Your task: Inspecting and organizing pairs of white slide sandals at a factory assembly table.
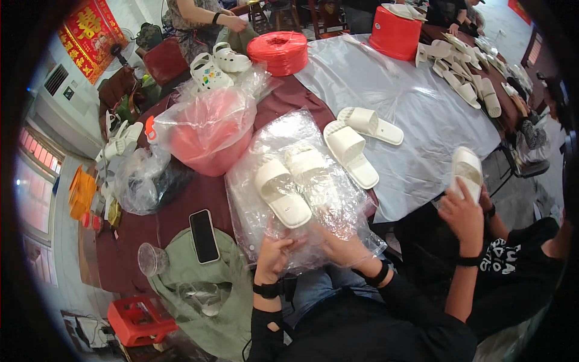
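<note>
On the table in front of me lies a clear plastic bag (250, 208) with a pair of white slide slippers. The left slipper (282, 193) shows plainly; the right slipper (313, 175) is blurred by glare on the film. My left hand (274, 256) is closed on the bag's near edge, just below the left slipper's sole. At the near right, my right hand (341, 246) grips the bag too, its fingers partly covered by shiny film. Just beyond the bag's right side are two loose white slippers, one slipper (350, 154) lengthwise and another slipper (371, 125) slanting right.
A co-worker's hand (463, 211) at right holds a white slipper (467, 166). Beyond the bag stand a plastic-covered red bucket (211, 136), white clogs (211, 72) and a red twine roll (277, 53). A phone (204, 236) and plastic cup (153, 259) lie left. Slippers (458, 66) pile far right.
</note>
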Motion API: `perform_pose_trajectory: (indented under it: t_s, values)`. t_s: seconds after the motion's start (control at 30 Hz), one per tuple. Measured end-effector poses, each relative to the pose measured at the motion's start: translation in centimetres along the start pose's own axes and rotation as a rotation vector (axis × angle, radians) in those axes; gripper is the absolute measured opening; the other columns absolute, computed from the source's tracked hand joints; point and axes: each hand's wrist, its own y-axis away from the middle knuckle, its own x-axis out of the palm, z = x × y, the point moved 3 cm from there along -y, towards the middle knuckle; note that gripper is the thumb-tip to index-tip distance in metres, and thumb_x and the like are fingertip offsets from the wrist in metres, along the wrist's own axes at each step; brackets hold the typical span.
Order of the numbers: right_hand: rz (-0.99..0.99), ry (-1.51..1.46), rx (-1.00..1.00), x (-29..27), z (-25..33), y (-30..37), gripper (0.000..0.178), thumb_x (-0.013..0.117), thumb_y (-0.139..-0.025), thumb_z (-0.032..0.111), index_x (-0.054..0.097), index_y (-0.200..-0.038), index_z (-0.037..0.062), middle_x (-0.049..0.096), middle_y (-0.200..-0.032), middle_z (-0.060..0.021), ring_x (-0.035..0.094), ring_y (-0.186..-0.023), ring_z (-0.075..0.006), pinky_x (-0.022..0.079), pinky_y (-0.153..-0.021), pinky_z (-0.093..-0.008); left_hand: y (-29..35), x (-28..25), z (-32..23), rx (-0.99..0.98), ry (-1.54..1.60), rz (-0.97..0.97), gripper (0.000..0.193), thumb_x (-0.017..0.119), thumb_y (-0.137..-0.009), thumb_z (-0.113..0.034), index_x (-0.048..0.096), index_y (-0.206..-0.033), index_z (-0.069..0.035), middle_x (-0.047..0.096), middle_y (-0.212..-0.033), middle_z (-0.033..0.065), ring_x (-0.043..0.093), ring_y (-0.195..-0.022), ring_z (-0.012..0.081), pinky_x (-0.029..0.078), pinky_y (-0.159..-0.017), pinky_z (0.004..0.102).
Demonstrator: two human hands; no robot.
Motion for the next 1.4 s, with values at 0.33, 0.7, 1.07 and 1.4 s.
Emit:
perform_pose_trajectory:
  t_s: [0.33,0.7,1.07,1.4]
  values:
    - [0.015,-0.164,-0.081,-4.6,-0.8,3.4,0.061,0.066,-0.077,0.006,0.043,-0.134,0.0065,0.036,-0.137,-0.0268,0.036,-0.125,-0.0441,0.032,-0.104,-0.0460,0.6,1.4,-0.7,0.019,0.028,-0.050,0.092,0.039,-0.070,0.021,0.012,-0.147,-0.022,0.037,-0.138,0.0217,0.050,-0.114,0.0431,0.051,-0.090,0.0447]
    - [-0.294,-1.234,0.489,-11.6,-7.8,8.1,0.042,0.040,-0.096,0.027,0.060,-0.074,-0.0021,0.063,-0.066,-0.0112,0.059,-0.053,-0.0157,0.044,-0.047,-0.0232,0.5,2.1,-1.5,0.035,0.094,-0.033,0.087,0.038,-0.071,0.020,0.014,-0.146,-0.016,0.037,-0.137,0.0274,0.049,-0.115,0.0446,0.050,-0.092,0.0422]
    - [0.363,-1.337,0.905,-5.7,-3.7,5.2,0.058,0.035,-0.096,0.049,0.063,-0.099,-0.0012,0.068,-0.089,-0.0102,0.066,-0.073,-0.0180,0.054,-0.057,-0.0269,0.6,2.0,-0.8,0.005,0.038,-0.061,0.089,0.037,-0.070,0.021,0.012,-0.146,-0.018,0.038,-0.136,0.0257,0.049,-0.115,0.0443,0.051,-0.090,0.0422]
    - [-0.073,-0.635,0.196,-5.8,-0.6,0.3,0.021,0.054,-0.090,0.006,0.057,-0.110,-0.0005,0.059,-0.101,-0.0109,0.056,-0.096,-0.0208,0.042,-0.085,-0.0303,0.8,2.6,-0.1,0.259,-0.049,-0.160,0.089,0.039,-0.068,0.020,0.015,-0.146,-0.016,0.053,-0.118,0.0215,0.062,-0.091,0.0265,0.055,-0.075,0.0380]
